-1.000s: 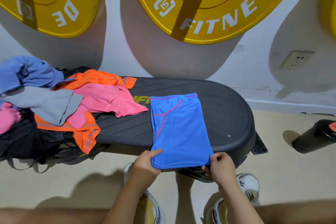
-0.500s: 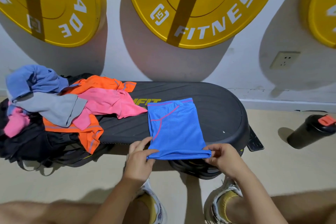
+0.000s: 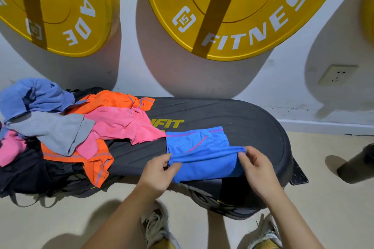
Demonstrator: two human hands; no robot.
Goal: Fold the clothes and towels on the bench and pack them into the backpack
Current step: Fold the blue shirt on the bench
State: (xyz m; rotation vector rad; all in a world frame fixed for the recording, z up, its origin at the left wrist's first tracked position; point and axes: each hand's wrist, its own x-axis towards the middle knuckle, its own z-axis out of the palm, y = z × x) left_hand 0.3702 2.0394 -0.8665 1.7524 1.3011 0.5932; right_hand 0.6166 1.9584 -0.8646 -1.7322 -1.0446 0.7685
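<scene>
1. The blue garment (image 3: 202, 159) lies on the right half of the bench (image 3: 253, 125), with its near edge raised and doubled back
2. The left hand (image 3: 157, 174) pinches the left end of that edge, and the right hand (image 3: 257, 170) pinches the right end
3. A pink cloth (image 3: 125, 123) touches the garment's left side; it lies in a heap with an orange garment (image 3: 109, 99), a grey cloth (image 3: 56, 131) and a light-blue towel (image 3: 36, 95), partly covering the black backpack (image 3: 26, 172)
4. A dark bottle (image 3: 356, 163) is on the floor at the right, below a wall socket (image 3: 337, 74)
5. The middle yellow plate (image 3: 253, 16) reads "FITNES" beside a "15" logo, the left plate (image 3: 66, 2) reads "RADE", and the bench shows "FIT" in yellow
</scene>
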